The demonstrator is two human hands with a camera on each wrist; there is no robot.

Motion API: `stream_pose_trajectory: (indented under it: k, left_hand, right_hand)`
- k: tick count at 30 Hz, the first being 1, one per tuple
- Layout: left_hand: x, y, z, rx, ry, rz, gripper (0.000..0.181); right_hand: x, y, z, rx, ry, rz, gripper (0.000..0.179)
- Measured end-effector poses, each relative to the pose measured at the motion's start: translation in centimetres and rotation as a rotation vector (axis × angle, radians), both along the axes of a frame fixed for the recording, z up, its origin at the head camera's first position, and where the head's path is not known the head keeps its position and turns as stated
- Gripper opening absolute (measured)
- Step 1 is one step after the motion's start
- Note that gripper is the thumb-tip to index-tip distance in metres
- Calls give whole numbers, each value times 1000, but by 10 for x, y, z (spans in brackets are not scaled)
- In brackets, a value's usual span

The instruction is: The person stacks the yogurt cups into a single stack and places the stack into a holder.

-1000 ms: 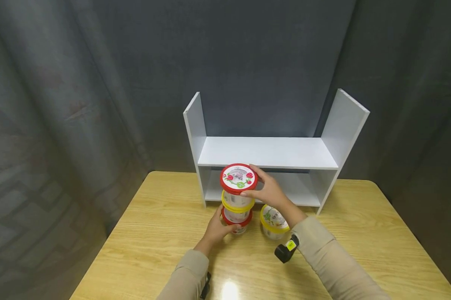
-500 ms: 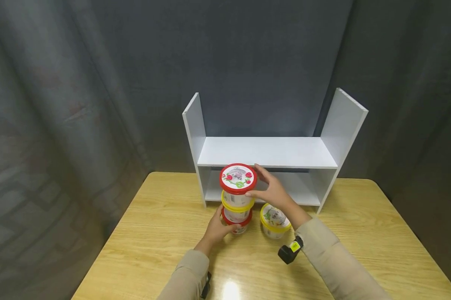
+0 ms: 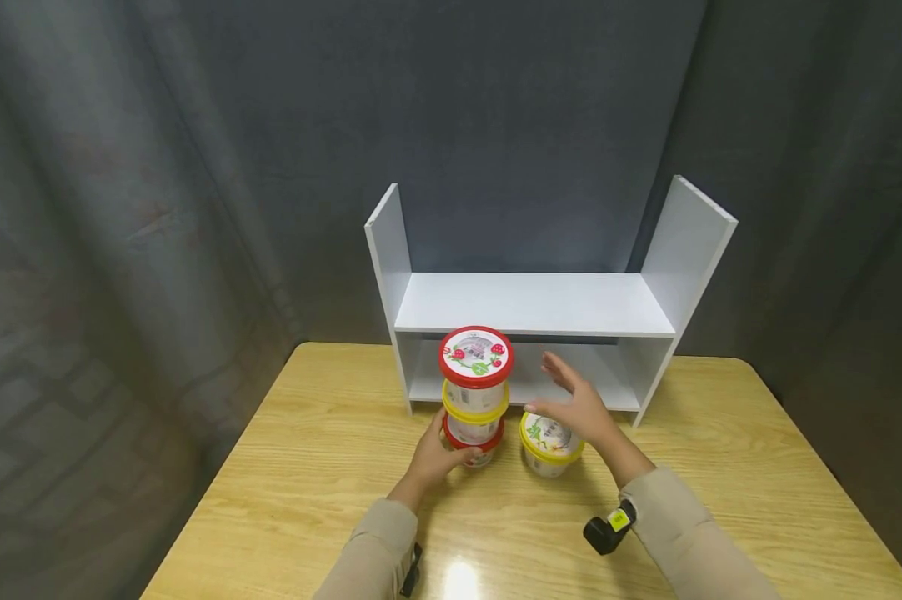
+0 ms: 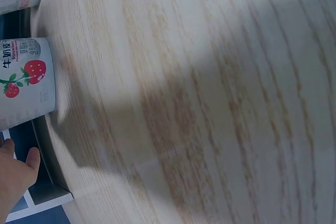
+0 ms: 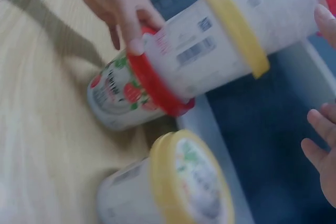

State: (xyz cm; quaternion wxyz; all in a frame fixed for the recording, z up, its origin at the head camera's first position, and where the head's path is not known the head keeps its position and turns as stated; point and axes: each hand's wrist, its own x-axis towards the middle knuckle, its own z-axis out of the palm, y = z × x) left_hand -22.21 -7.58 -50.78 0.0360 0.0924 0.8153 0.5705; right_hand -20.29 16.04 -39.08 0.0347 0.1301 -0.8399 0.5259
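Observation:
Three lidded paper tubs stand stacked on the table: a red-lidded tub point(image 3: 477, 358) on top, a yellow-lidded tub point(image 3: 472, 429) in the middle and a red-lidded tub point(image 5: 121, 93) at the bottom. My left hand point(image 3: 431, 457) grips the bottom tub near its lid, thumb at the front, fingers at the far left side. Part of that hand point(image 4: 16, 174) shows beside the strawberry-printed tub wall in the left wrist view. My right hand point(image 3: 582, 410) hovers to the right of the stack, fingers spread, holding nothing. A separate yellow-lidded tub point(image 3: 547, 462) stands just below it on the table.
A white two-level shelf point(image 3: 533, 302) stands directly behind the tubs, with tall side panels. The wooden table point(image 3: 331, 417) extends to both sides. Dark grey curtains point(image 3: 526, 142) hang behind and at the sides.
My right hand has let go of the top red-lidded tub and drawn back to the right, with its fingers spread. The left hand and the stack stay in place.

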Motion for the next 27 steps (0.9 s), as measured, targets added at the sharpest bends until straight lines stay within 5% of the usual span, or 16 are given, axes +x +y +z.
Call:
stream_pose_trajectory:
  k: [18, 27]
  left_hand:
    - [-1, 0, -2, -11, 2, -1, 89]
    - [-1, 0, -1, -23, 2, 2, 88]
  right_hand:
    - [18, 25, -58, 22, -38, -112, 81]
    - [20, 33, -71, 80, -159, -159, 87]
